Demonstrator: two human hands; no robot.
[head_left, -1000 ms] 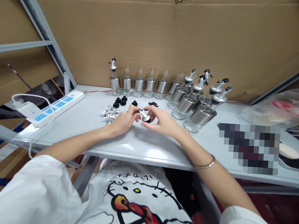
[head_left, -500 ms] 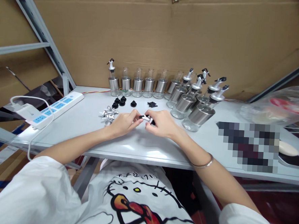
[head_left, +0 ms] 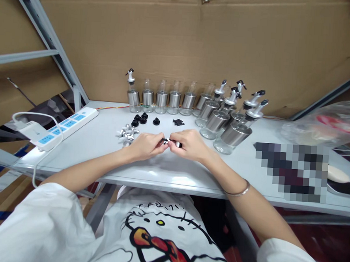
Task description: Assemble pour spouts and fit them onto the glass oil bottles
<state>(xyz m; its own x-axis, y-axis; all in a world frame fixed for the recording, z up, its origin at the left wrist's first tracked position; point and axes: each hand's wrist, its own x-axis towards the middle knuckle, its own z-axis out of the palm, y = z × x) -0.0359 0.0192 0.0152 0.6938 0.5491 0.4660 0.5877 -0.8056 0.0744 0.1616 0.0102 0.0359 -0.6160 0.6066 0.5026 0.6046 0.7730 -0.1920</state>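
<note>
**Pourer head in hand, six bottles topped, at least five bare**

Here you are, fingertips of both hands close together: your left hand (head_left: 146,146) pinches the dark lever end, your right hand (head_left: 190,144) grips the body of a silver-and-black pourer head (head_left: 178,144). Your fingers hide whether its parts are fully joined.

Just left of the grip, silver branching spout pieces (head_left: 127,133) lie heaped, unfinished by the look of them. Beyond, five round black ribbed stoppers (head_left: 156,122) and small flat black parts (head_left: 178,122) sit loose.

Farther off, clear glass bottles with steel sleeves (head_left: 175,98): six wear pourers, one far left, five to the right; at least five necks stand open.

Lettering? The white printed T-shirt (head_left: 159,240) below your grip has scrawled characters I can't read; the carton label (head_left: 4,179), far left, is illegible too.
</note>
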